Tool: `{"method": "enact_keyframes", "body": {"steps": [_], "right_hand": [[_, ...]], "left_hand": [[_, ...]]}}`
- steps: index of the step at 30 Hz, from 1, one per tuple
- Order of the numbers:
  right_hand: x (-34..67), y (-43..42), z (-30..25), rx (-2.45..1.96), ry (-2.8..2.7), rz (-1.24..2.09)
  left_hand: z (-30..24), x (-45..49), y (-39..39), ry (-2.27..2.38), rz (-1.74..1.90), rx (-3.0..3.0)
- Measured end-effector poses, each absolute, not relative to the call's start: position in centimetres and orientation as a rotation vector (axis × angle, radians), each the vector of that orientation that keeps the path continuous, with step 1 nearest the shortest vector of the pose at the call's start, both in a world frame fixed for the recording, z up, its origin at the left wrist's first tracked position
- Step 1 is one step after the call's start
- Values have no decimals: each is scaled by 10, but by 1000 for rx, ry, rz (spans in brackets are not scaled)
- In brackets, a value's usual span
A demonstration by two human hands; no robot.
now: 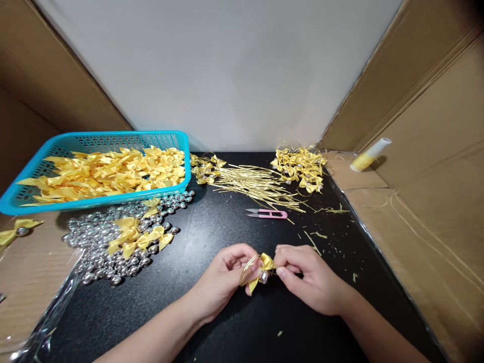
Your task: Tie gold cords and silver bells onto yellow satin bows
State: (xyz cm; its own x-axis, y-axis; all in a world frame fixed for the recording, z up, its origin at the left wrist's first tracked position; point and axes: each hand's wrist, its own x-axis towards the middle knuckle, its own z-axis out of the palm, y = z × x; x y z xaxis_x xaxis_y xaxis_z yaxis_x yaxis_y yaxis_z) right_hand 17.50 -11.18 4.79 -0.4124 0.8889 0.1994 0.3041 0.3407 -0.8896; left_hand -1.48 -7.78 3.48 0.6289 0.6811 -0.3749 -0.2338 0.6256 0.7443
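Low over the black table (pixel 212 322), my left hand (pixel 223 280) and my right hand (pixel 312 282) meet around a small yellow ribbon bow (pixel 264 264). A silver bell (pixel 263 276) hangs under the bow, and a loop of gold cord (pixel 247 269) curves from it across my left fingers. Both hands have their fingers pinched closed on this piece. My left fingers hold the bow and cord loop; my right fingertips pinch the bow's right side.
A blue basket (pixel 49 151) of yellow bows stands at the left. Silver bells (pixel 109 242) and loose bows (pixel 139 237) lie before it. Gold cords (pixel 257 184), pink snips (pixel 266 214), finished bows (pixel 300 166) and a yellow tube (pixel 368 155) lie farther back. Cardboard walls flank both sides.
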Motion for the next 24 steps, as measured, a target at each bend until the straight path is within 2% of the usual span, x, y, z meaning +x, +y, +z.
{"method": "enact_keyframes", "body": {"steps": [11, 24], "right_hand": [[180, -109, 44, -1043, -1873, 1187], [178, -109, 45, -1060, -1873, 1113]], "left_hand": [[33, -14, -76, 683, 580, 678], [33, -15, -78, 679, 571, 674]]}}
